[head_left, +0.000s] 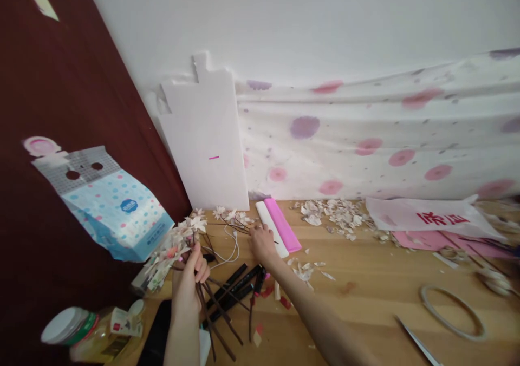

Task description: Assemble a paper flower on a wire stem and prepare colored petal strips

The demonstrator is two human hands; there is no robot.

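On the left, my left hand [196, 266] is closed around a bunch of brown stems [219, 314] that point down and toward me. Cream-white flowers [184, 236], some with a pinkish tint, top this bunch. My right hand [262, 242] reaches across the table, its fingers curled over thin dark flower stems [240, 226] lying near the wall. White blossoms [231, 215] sit at the far end of those stems. Just beyond that hand lie a white paper roll [273, 228] and a pink paper roll [283, 225], side by side.
Black markers [235, 287] lie between my arms, near a white cable [233, 253]. A lidded jar [95, 333] stands at lower left. Scissors [418, 341] and a tape ring [450, 312] are at right. Petal scraps [337, 217] line the back. A foam board [205, 144] leans on the wall.
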